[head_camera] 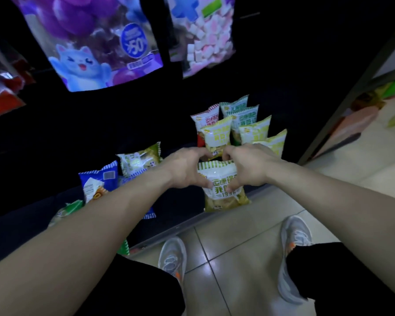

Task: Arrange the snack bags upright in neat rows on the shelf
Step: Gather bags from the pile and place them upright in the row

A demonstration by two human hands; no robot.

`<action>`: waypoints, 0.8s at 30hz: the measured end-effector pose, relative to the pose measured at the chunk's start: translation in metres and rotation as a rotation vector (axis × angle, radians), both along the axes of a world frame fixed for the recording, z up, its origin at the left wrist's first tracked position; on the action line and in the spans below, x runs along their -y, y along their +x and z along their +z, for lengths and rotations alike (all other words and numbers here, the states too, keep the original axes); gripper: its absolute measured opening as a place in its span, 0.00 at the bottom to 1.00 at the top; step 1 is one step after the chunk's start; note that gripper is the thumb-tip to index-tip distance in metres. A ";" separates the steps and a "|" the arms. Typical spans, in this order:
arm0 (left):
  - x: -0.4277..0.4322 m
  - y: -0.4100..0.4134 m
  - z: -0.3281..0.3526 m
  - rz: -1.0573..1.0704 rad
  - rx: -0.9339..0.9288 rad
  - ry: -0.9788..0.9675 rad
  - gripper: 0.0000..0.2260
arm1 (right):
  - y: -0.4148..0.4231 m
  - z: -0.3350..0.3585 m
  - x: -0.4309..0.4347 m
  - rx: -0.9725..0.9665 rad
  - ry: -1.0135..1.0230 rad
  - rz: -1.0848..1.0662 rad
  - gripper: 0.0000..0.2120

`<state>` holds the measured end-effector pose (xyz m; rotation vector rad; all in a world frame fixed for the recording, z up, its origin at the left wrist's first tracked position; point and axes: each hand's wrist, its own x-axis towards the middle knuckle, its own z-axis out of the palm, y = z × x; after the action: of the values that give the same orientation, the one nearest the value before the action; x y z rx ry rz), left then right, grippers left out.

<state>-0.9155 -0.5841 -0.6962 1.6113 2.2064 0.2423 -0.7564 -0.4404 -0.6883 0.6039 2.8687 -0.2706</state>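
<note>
A white-and-olive snack bag (224, 197) stands upright at the front edge of the dark bottom shelf (180, 226). My left hand (187, 167) grips its left top corner and my right hand (249, 165) grips its right top corner, thumbs on the front face. Behind it, several similar bags (237, 124) stand upright in two rows running back into the shelf. To the left, a yellow-green bag (139, 159), a blue bag (98, 181) and a green bag (66, 208) lie loose and tilted, partly hidden by my left forearm.
Large candy bags hang above: a purple one (91, 42) and a marshmallow one (205, 35). Red packs (0, 92) sit at the far left. The shelf's right upright (342, 106) borders a tiled floor (237, 258), where my two shoes stand close to the shelf.
</note>
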 end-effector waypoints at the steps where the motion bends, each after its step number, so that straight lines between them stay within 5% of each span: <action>1: -0.007 0.004 -0.003 -0.003 0.006 -0.035 0.42 | 0.002 -0.003 -0.003 -0.017 -0.016 -0.008 0.43; 7: -0.035 0.007 -0.032 0.095 -0.062 -0.025 0.41 | 0.022 -0.021 -0.044 -0.108 -0.090 -0.144 0.46; 14: -0.094 -0.015 -0.066 0.270 -0.208 -0.009 0.38 | 0.068 -0.038 -0.113 0.080 -0.193 -0.368 0.43; 24: -0.169 -0.026 -0.116 0.407 -0.157 -0.020 0.32 | 0.078 -0.063 -0.129 0.184 -0.160 -0.347 0.36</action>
<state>-0.9417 -0.4152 -0.8124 1.1914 2.6369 0.2098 -0.6780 -0.3110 -0.7510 1.0347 2.5257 -0.4642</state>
